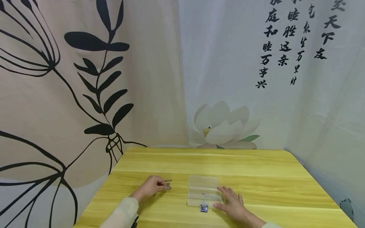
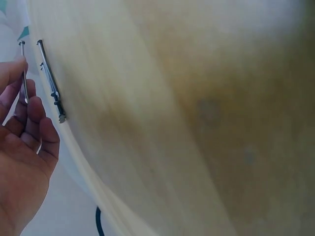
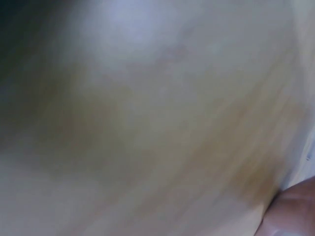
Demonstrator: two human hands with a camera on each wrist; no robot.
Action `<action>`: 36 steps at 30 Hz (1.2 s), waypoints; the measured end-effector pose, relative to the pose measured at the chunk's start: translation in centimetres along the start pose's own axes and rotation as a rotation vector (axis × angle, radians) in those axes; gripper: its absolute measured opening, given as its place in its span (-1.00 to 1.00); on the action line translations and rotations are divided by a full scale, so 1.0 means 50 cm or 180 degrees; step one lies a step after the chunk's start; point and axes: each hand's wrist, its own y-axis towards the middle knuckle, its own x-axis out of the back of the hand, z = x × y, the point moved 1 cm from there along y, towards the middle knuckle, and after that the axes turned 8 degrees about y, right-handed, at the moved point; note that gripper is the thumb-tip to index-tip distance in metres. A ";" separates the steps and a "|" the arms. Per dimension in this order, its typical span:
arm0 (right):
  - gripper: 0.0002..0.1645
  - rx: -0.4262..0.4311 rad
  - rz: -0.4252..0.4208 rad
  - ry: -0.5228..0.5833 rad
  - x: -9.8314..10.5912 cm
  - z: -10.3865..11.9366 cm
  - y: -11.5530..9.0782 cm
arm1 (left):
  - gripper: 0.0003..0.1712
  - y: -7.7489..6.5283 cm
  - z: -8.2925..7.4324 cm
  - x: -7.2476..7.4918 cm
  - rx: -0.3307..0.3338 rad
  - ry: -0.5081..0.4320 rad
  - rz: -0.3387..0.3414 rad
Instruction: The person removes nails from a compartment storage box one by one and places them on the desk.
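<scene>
My left hand point(image 1: 151, 186) pinches a metal nail point(image 2: 22, 73) between thumb and fingers, its flat head pointing up and away in the left wrist view. Just beyond the fingers lie several more nails point(image 2: 51, 83) on the table, close together. A clear plastic box point(image 1: 196, 202) stands with its lid point(image 1: 203, 181) folded back; a thin nail shows inside it. At the box's right side rests my right hand point(image 1: 233, 204), fingers spread, thumb by the front corner and index finger along the edge. Only a bit of this hand shows in the right wrist view.
A blue tag point(image 1: 203, 208) sits at the front of the box. The yellow wooden table point(image 1: 265, 177) reaches back to a printed cloth point(image 1: 159, 79) with plants and writing. A small dark object point(image 1: 135, 221) shows beside the left sleeve.
</scene>
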 end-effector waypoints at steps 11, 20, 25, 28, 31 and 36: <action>-0.10 -0.0002 -0.0006 0.0006 0.001 0.001 0.000 | -0.94 0.003 0.002 -0.011 0.0021 0.0152 0.0094; -0.10 -0.0012 -0.0016 0.0001 0.000 -0.005 0.002 | -0.91 0.004 -0.002 -0.007 0.0049 0.0180 0.0023; -0.10 -0.0003 -0.0012 0.0002 -0.001 -0.004 0.003 | -0.94 0.005 -0.011 0.001 0.0011 0.0219 -0.0018; -0.10 0.0010 -0.0012 -0.0005 -0.002 -0.002 0.002 | -0.93 0.008 -0.016 0.007 -0.0014 0.0241 -0.0022; -0.10 0.0019 -0.0015 -0.0012 -0.003 0.001 0.000 | -0.93 0.012 -0.021 0.010 -0.0062 0.0266 -0.0030; -0.11 0.0023 -0.0012 0.0017 -0.003 0.002 -0.001 | -0.90 0.022 -0.033 0.011 -0.0160 0.0327 -0.0066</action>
